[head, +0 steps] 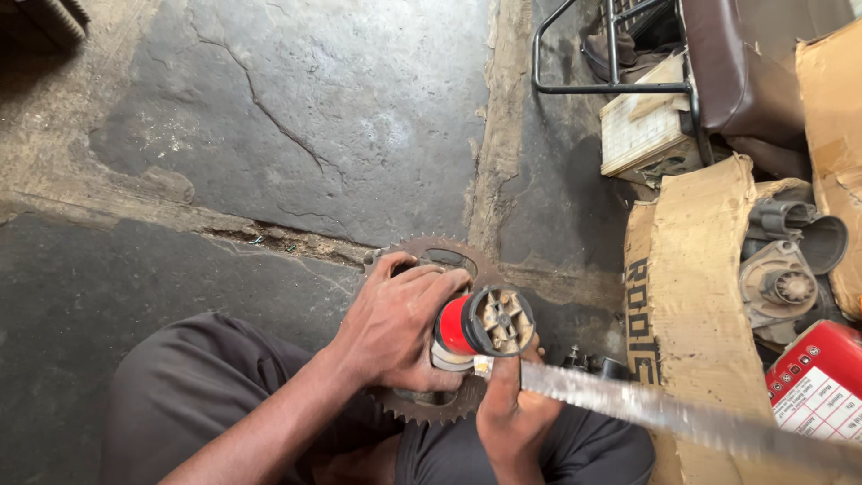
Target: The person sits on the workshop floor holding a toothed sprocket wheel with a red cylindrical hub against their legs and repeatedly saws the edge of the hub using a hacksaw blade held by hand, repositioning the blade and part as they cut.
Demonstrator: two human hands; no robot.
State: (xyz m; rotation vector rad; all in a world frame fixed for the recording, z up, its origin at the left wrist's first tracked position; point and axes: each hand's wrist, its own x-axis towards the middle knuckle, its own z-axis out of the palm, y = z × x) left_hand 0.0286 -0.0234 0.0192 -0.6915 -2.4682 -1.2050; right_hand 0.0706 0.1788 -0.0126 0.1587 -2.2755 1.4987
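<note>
Head view. Person seated low on a stone floor (296, 117), knees at the frame's bottom edge. Left hand (395, 328) wraps around a red-and-white can (458, 328), fingers closed on its body; the can lies on its side, its open end with a spoked plastic insert facing 3 o'clock and slightly toward the camera. Behind and under the hand sits a rusty sprocket (431, 260), teeth showing at 12 o'clock and again at 6 o'clock below the wrist; hand and can rest against it.

Right hand (507, 409) comes up from 6 o'clock, grip closed on the near end of a long flat metal blade (682, 418) that runs off toward 4 o'clock, blurred. The blade's inner end meets the can at its lower rim, beside a small pale tag.

Step in hand, as judged: the blade is being worked against the can's bottom edge, cutting or prying, with the left hand steadying. The next stroke would call for a firm hold on the can so it does not roll on the sprocket, and thumb kept clear of the blade edge.

Surroundings: torn cardboard box (691, 269) at 3 o'clock holding grey motor parts (777, 283); red canister (813, 377) at 4 o'clock; metal chair frame (611, 87) and brown seat at 1 o'clock. The box stands close to the blade's swing.
</note>
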